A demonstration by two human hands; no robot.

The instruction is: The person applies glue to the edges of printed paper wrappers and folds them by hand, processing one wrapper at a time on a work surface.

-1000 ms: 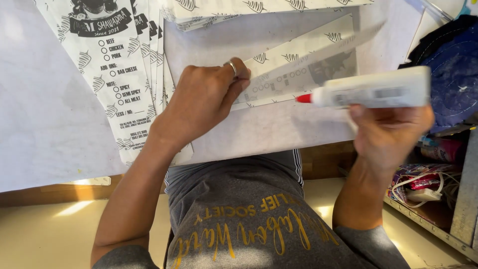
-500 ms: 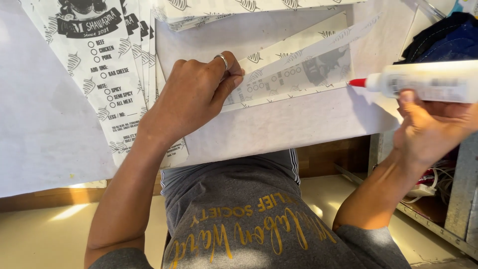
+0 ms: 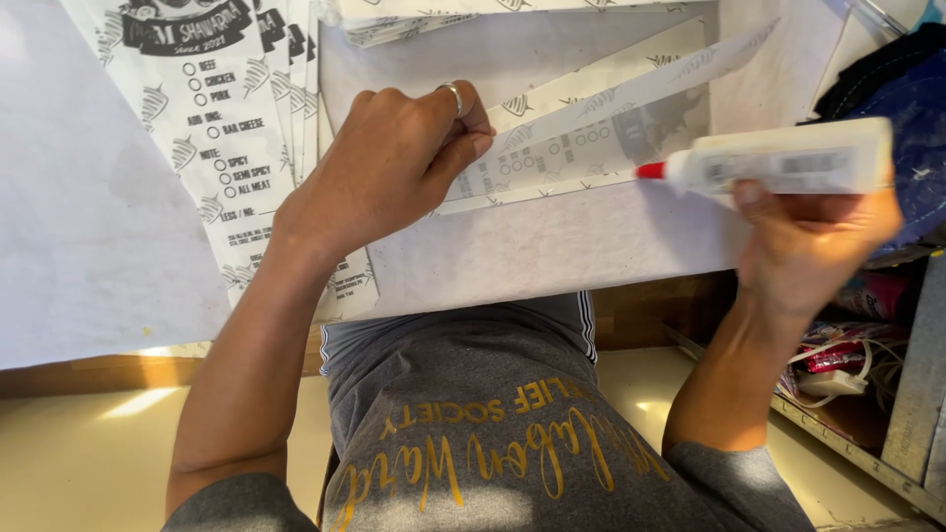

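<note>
Two hands: the left hand (image 3: 394, 163) pinches one folded paper sheet (image 3: 591, 128), the right hand (image 3: 808, 236) grips one glue bottle (image 3: 778, 158).

Left hand (image 3: 389, 163) rests on the near left corner of the folded printed paper sheet (image 3: 591, 133), fingertips pinching its edge. Right hand (image 3: 808, 241) is well to the right of it, at the table's right edge, gripping the white plastic glue bottle with red tip (image 3: 778, 163); the tip lies just beside the sheet's right end. Fanned stack of printed paper wrappers (image 3: 222, 128) lies left of the left hand, partly under its wrist. Plain white paper covering the table (image 3: 552, 246) lies under everything. Dark blue cloth bag (image 3: 902, 108) sits behind the right hand.
</note>
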